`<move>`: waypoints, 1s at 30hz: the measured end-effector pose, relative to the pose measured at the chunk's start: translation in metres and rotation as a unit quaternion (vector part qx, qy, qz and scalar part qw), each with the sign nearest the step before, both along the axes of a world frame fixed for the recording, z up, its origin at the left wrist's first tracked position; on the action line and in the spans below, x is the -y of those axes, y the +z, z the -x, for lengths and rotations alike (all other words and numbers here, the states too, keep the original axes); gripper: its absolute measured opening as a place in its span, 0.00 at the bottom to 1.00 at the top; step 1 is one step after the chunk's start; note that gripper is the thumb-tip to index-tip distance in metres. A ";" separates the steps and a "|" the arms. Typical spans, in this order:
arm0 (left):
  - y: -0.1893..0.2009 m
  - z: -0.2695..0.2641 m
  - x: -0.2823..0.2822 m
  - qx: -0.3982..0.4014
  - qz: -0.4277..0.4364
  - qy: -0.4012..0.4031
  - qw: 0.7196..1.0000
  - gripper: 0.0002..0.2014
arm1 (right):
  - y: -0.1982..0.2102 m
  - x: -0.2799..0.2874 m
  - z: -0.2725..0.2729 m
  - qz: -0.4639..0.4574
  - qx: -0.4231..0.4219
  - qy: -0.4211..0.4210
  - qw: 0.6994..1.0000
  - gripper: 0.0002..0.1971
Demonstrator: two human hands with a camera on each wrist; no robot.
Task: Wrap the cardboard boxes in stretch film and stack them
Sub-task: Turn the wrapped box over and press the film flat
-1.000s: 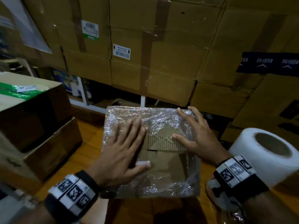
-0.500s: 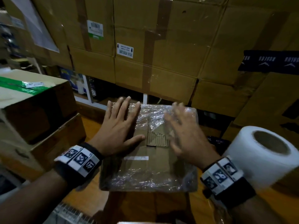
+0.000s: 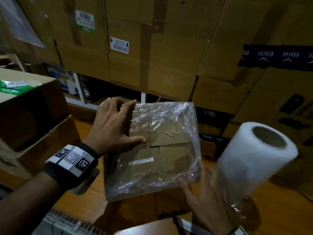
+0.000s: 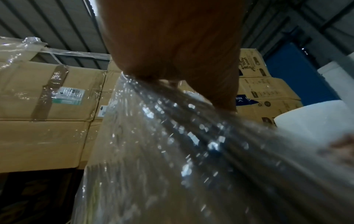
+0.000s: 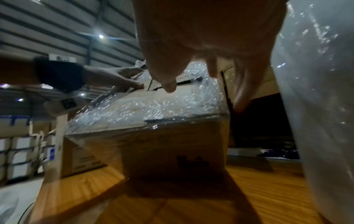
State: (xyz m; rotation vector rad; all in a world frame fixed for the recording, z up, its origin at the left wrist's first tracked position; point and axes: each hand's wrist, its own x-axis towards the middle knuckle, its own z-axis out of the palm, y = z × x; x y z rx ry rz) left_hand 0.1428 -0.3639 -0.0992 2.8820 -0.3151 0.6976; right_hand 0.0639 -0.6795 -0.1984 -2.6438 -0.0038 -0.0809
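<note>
A small cardboard box [image 3: 157, 160] wrapped in clear stretch film stands on the wooden table [image 3: 79, 199]. My left hand [image 3: 116, 126] lies flat on its top at the far left corner, fingers spread and thumb along the torn flap. The right hand [image 3: 198, 190] hovers open at the box's near right corner, fingers spread, holding nothing. Just right of it stands the white film roll [image 3: 254, 158], tilted. The right wrist view shows the box [image 5: 153, 144] from its near side, with my left hand [image 5: 118, 81] on top. The left wrist view looks along crinkled film [image 4: 172, 151].
Large taped cartons [image 3: 152, 56] form a wall right behind the table. Two more brown boxes [image 3: 30, 112] are stacked at the left, the upper one with green tape. A flat cardboard piece [image 3: 152, 226] lies at the near edge. Bare wood shows left of the wrapped box.
My right hand has left the box top and dropped to the near right corner. The left hand has slid toward the far left corner.
</note>
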 end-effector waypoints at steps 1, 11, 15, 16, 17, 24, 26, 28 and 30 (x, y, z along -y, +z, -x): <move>0.001 0.000 0.000 -0.002 0.010 0.001 1.000 0.62 | -0.003 -0.005 0.000 -0.017 -0.047 0.008 0.999 0.57; 0.000 0.009 -0.024 0.023 0.129 0.009 0.991 0.57 | 0.026 -0.035 -0.041 -0.256 0.014 -0.026 0.966 0.55; -0.015 0.022 -0.040 0.033 0.179 0.057 0.982 0.63 | 0.060 -0.034 -0.064 -0.169 0.135 0.028 0.976 0.53; -0.022 0.025 -0.043 0.034 0.198 0.074 0.977 0.65 | 0.069 -0.034 -0.069 -0.153 0.156 0.047 0.975 0.52; -0.028 0.029 -0.045 0.031 0.217 0.088 0.972 0.66 | 0.076 -0.036 -0.073 -0.141 0.168 0.066 0.973 0.52; -0.064 0.063 -0.042 -0.038 0.304 0.113 0.945 0.71 | 0.114 -0.045 -0.091 -0.002 0.137 0.174 0.975 0.50; -0.067 0.074 -0.040 -0.077 0.307 0.101 0.943 0.70 | 0.117 -0.044 -0.095 0.021 0.124 0.195 0.973 0.50; -0.066 0.081 -0.043 -0.112 0.305 0.066 0.943 0.61 | 0.122 -0.040 -0.099 0.027 0.122 0.203 0.971 0.50; -0.054 0.082 -0.053 -0.127 0.285 0.049 0.949 0.50 | 0.127 -0.037 -0.099 0.018 0.120 0.212 0.970 0.49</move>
